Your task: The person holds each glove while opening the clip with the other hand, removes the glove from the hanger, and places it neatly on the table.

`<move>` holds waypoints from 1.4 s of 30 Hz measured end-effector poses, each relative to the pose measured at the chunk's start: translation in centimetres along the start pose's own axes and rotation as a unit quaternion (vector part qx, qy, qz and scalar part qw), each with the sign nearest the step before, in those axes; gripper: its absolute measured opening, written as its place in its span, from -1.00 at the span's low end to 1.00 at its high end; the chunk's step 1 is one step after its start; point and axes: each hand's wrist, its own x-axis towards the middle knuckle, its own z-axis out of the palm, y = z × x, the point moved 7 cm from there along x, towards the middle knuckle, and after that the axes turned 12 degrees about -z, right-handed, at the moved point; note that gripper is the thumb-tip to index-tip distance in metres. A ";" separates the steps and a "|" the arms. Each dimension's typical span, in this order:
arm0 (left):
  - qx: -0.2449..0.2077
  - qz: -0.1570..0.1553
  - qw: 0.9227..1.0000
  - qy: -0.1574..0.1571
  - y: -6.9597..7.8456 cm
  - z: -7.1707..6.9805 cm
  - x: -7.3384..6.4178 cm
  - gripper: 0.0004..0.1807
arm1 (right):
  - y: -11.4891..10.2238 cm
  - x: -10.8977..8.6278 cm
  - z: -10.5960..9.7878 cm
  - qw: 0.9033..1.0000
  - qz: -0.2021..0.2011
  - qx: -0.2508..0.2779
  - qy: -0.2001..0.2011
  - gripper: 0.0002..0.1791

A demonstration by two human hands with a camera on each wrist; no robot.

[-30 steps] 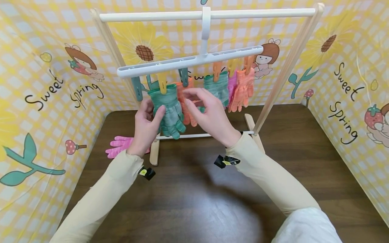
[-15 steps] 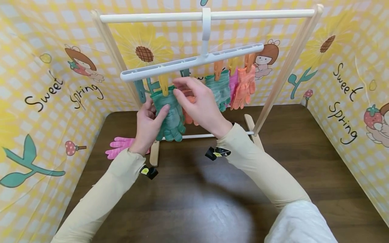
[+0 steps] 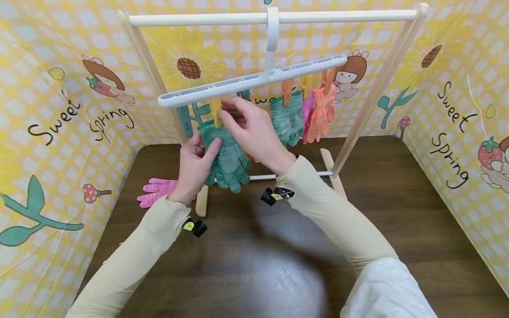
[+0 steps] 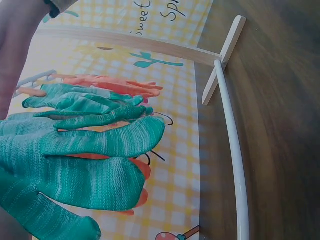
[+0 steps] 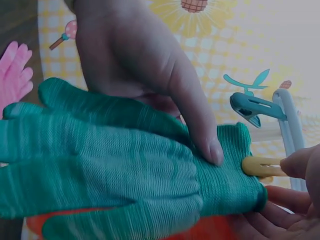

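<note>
We pinched the yellow peg (image 3: 215,115) between right hand (image 3: 254,137) fingertips, directly above the green glove (image 3: 226,152) hanging lengthwise downward, its cuff gripped by our left hand (image 3: 195,165).

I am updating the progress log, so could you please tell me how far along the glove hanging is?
Done: a green glove, a pink one and an orange one hang clipped on the hanger. In hand: the left hand holds a teal glove while the right hand works its yellow clip. Left: a pink glove on the table.
</note>
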 end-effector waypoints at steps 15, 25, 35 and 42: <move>0.007 -0.009 1.000 0.001 0.2 0.2 -0.4 -0.79 | 0.8 0.4 0.6 0.985 0.064 0.153 0.046 -0.66; 0.001 -0.010 1.000 -0.005 0.2 0.2 -0.7 -0.77 | 1.0 0.3 0.7 0.979 0.075 0.183 0.053 -0.69; 0.040 -0.011 0.999 0.009 -0.4 0.1 -1.2 -0.82 | 1.1 0.3 0.7 0.975 0.073 0.198 0.072 -0.67; 0.047 -0.034 0.998 0.006 -1.5 -0.1 -2.0 -0.76 | 0.8 0.1 0.5 0.981 0.063 0.174 0.061 -0.67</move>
